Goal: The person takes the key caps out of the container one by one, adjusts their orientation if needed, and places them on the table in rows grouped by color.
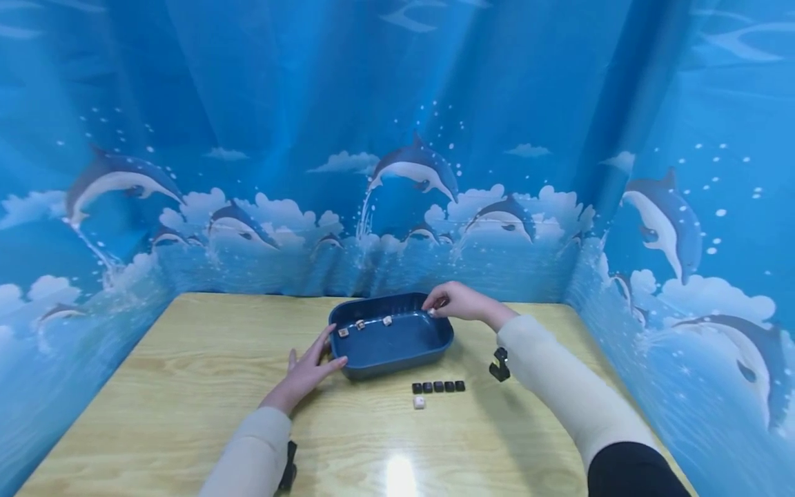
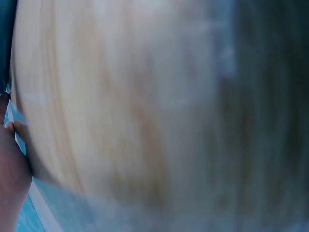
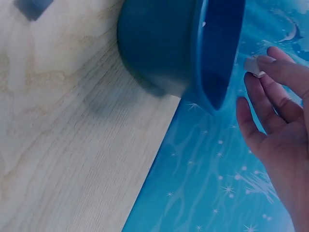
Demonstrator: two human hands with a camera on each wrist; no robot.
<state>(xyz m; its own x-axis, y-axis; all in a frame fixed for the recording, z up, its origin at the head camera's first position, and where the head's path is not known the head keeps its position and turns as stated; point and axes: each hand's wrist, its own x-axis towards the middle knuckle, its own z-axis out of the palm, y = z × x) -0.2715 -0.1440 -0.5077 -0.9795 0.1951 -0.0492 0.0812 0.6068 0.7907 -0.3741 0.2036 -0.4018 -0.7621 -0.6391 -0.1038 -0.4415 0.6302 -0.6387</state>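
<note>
A dark blue oblong basin [image 1: 397, 352] stands on the table, with several small light keycaps [image 1: 388, 321] inside it. My right hand [image 1: 462, 301] is over its right end. Between thumb and fingertips that hand pinches a white keycap [image 3: 253, 66], just outside the rim in the right wrist view. At the basin's left front corner, my left hand [image 1: 304, 376] touches the rim with spread, straight fingers. Only a blurred edge of the left hand [image 2: 12, 179] shows in the left wrist view. In front of the basin lie a row of black keycaps [image 1: 438, 386] and one white keycap [image 1: 419, 402].
The wood-grain table [image 1: 205, 386] ends at a blue curtain [image 1: 298, 172] printed with dolphins, behind and on both sides. A black wrist device [image 1: 499, 364] hangs by the right sleeve, another [image 1: 288, 467] by the left sleeve.
</note>
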